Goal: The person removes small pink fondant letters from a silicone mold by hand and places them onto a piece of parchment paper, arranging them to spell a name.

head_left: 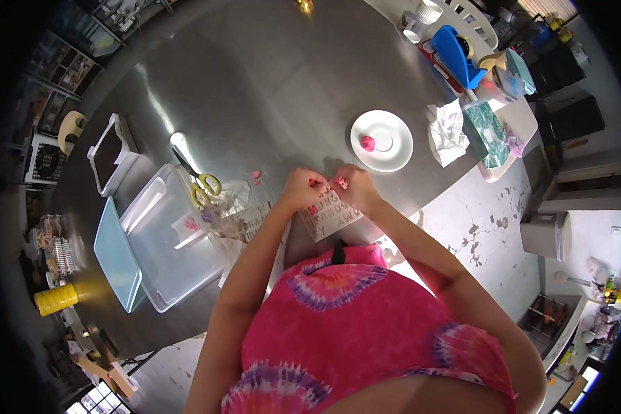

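Note:
My left hand (305,188) is closed, its fingertips pinching a small pink dough-like bit (315,183). Beside it, my right hand (354,186) is closed too, with a similar pink piece (342,183) at its fingertips. Both hands are over the upper part of a letter sheet (331,219), a pale sheet of alphabet shapes, with one letter filled in pink. A white plate (395,159) bearing a pink lump (368,143) stands past my right hand. Left of my left hand, small pink pieces (256,176) lie on the metal table (269,90).
On the left are yellow-handled scissors (205,190), crumpled clear plastic (234,199), a clear plastic box (162,255), its blue lid (119,257) and a white-framed device (112,155). Crumpled white paper (448,133) and a teal packet (488,134) lie to the right.

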Demonstrator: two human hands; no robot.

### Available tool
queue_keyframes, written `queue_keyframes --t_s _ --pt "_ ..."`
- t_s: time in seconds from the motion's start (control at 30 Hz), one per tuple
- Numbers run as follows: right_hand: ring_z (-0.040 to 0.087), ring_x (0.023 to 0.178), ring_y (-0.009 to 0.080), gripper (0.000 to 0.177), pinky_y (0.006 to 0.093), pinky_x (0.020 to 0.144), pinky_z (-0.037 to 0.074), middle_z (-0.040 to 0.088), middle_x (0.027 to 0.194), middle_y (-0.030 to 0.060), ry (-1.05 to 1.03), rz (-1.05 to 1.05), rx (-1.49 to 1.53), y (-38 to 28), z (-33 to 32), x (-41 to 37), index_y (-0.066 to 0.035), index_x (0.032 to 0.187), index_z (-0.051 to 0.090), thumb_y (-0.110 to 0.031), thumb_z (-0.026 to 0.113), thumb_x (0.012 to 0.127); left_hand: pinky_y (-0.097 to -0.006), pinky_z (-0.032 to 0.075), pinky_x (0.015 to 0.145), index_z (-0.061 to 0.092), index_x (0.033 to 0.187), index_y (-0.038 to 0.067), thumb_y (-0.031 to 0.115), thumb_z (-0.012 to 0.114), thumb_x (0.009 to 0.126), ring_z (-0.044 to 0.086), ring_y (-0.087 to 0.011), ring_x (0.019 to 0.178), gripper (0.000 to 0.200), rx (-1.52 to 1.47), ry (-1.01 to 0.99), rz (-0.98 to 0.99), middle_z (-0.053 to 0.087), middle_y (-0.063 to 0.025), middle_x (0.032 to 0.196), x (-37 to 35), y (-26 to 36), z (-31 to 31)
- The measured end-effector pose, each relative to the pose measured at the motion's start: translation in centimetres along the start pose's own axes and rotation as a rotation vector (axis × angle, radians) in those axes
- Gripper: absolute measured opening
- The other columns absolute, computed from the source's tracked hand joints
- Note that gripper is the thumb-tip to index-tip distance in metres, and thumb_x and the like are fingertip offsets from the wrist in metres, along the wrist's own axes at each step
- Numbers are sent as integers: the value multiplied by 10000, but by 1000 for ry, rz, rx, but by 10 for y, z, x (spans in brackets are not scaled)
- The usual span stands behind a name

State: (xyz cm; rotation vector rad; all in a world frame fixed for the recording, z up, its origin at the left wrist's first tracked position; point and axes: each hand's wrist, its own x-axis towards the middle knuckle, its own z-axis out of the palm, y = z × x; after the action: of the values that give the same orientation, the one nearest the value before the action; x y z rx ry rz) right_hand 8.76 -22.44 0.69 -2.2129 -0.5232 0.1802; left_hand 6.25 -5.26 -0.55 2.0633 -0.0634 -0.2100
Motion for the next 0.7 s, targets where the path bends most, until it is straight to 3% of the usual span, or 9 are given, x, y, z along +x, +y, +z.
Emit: queue_keyframes --t_s 0.07,0.13,0.37,0.47,0.53,0.6,0.7 --pt "625 661 199 107 308 631 493 640 689 123 -17 32 8 -1 -3 4 -38 722 668 -111 692 648 -295 471 581 695 807 53 135 671 685 596 -192 594 149 11 4 -22 632 -116 678 1 2 0" --pt "630 680 193 154 306 640 495 652 711 109 -231 377 52 -6 -18 18 -40 714 673 -159 715 624 -302 506 628 695 812 49 115 650 700 647 -219 644 138 19 3 -44 656 -131 722 2 5 2" --pt "633 662 211 201 315 628 500 654 714 106 -203 366 141 6 -13 19 -35 713 672 -204 723 614 -310 511 639 698 788 48 151 655 697 649 -226 649 144 57 28 -84 657 -130 719 6 4 5" --pt "634 661 241 168 333 625 500 646 708 126 -116 309 39 -5 -8 9 -28 714 666 -173 704 638 -310 513 638 699 780 46 177 668 689 648 -228 642 163 73 17 -87 658 -127 712 5 4 4" --pt "633 660 263 135 345 622 501 637 705 144 -84 157 28 -5 -6 6 -20 718 659 -142 679 665 -309 514 637 699 776 45 190 675 684 648 -227 639 174 67 13 -86 658 -126 707 6 4 4" --pt "632 655 265 124 345 617 500 635 700 145 -69 156 38 -3 -6 7 -20 720 659 -133 675 670 -270 478 574 693 787 23 205 706 678 616 -153 591 213 99 32 -73 651 -114 671 7 5 5" --pt "629 641 265 119 348 611 499 631 686 147 -10 147 42 -3 -3 5 -20 728 658 -125 673 674 -274 481 568 697 783 28 210 722 667 618 -155 581 217 55 44 -103 653 -110 665 6 6 7"
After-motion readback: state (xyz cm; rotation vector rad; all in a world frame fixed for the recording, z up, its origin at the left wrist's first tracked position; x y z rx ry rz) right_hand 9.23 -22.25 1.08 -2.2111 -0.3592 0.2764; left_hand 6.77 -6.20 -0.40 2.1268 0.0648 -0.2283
